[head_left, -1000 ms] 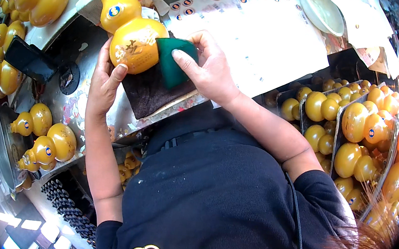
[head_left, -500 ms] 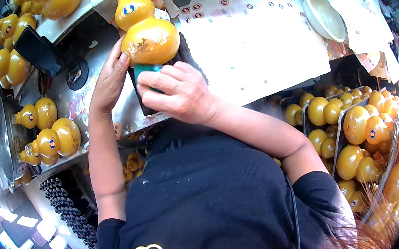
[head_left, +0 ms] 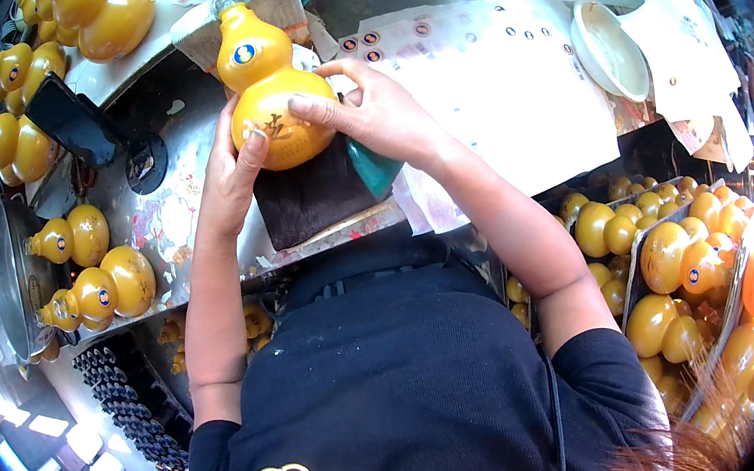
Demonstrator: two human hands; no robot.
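Observation:
A glossy yellow gourd-shaped bottle [head_left: 270, 109] lies tilted at the workbench's front, its neck pointing away to the upper left. It bears a round blue-and-orange sticker and dark characters on its wide bulb. My left hand [head_left: 233, 166] cups the base, thumb on the front. My right hand [head_left: 364, 113] grips the bulb's right side, thumb on top and index finger curved behind. Beneath that palm shows a teal flat piece [head_left: 372, 169]; whether the hidden fingers hold it I cannot tell. A dark cloth [head_left: 311, 199] lies below the bottle, and a grey-white folded cloth [head_left: 202, 35] is at its neck.
White sheets [head_left: 508, 92] with small stickers cover the bench's right side, near a white oval bowl [head_left: 610, 49]. A black phone stand [head_left: 80, 124] is on the left. More gourd bottles [head_left: 95, 290] stand left, with others in racks [head_left: 666, 262] at right.
My right hand has left the bottle's base with the teal piece lower now, and its fingers have moved onto the bulb. The bottle has turned, showing different markings.

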